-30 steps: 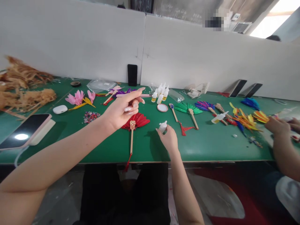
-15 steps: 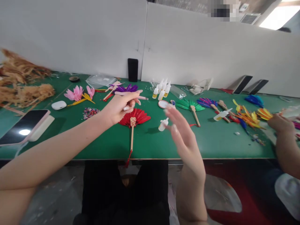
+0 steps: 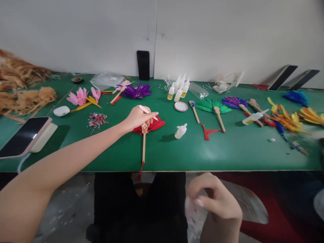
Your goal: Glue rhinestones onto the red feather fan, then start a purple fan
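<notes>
My left hand (image 3: 142, 118) is closed around a slim pink pen (image 3: 144, 109). It is over the red feather fan (image 3: 156, 125), with the pen's tip close to the feathers. That fan lies with its wooden handle (image 3: 144, 148) toward the table's front edge and a red tassel (image 3: 140, 172) hanging over it. Part of the fan is hidden behind my hand. My right hand (image 3: 217, 199) is below the table edge, loosely curled, its thumb apart from the fingers and nothing visible in it; its fingertips are blurred. Right of the fan stands a small white glue bottle (image 3: 180, 131).
Colourful beads (image 3: 97, 120) lie left of the fan. Several glue bottles (image 3: 178, 91) stand behind, near a round white dish (image 3: 181, 106). A green feather fan (image 3: 214, 106) lies to the right. A phone (image 3: 25, 135) rests at left; dried fibres (image 3: 27, 99) fill the far left.
My right hand has dropped from above the table to below its front edge. The left hand has lowered the pen toward the red fan. The co-worker's hand at right is largely out of view.
</notes>
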Tool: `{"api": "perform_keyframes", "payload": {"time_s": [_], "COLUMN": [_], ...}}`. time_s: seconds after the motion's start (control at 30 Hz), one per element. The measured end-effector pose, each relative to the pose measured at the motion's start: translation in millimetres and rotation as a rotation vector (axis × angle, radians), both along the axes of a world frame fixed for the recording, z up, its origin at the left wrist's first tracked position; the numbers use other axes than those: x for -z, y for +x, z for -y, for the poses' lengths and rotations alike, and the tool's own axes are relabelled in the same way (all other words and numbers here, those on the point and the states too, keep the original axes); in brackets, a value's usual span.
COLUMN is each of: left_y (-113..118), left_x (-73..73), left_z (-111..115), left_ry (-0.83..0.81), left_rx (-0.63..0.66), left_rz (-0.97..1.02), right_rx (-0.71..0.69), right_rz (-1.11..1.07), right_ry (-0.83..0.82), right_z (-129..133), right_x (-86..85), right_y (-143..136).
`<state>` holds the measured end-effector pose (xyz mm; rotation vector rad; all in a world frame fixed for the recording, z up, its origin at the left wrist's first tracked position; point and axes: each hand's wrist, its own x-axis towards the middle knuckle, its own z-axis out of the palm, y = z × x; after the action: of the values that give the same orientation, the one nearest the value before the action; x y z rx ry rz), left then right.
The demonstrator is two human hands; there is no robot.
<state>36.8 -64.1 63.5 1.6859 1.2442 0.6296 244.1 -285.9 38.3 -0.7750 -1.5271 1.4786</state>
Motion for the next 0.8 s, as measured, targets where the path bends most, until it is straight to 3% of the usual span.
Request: {"api": "perform_keyframes", "payload": {"time_s": [0.13,0.27,0.37,0.8], "left_y": [9,14,18,28], "left_x": [12.8,21.3,23.2,36.8], "left_z": [-11,-17,-18,-24], "left_ry": [0.045,0.075,0.122,0.239], "left_rx": [0.065,0.101,0.144,0.208], "left_rz": [-0.093,-0.144,-0.183,-0.269], "right_rx": [-0.146,-0.046,-0.086,-0.128], "right_rz": [-0.258,-0.075,0.020,0.022], "right_ry": [0.154,0.118,0.109,0.046], "right_z": [11,11,6,4], "right_x": [18.7,11.4,3.7,10.5], "right_y": [16,24,23,10]}}
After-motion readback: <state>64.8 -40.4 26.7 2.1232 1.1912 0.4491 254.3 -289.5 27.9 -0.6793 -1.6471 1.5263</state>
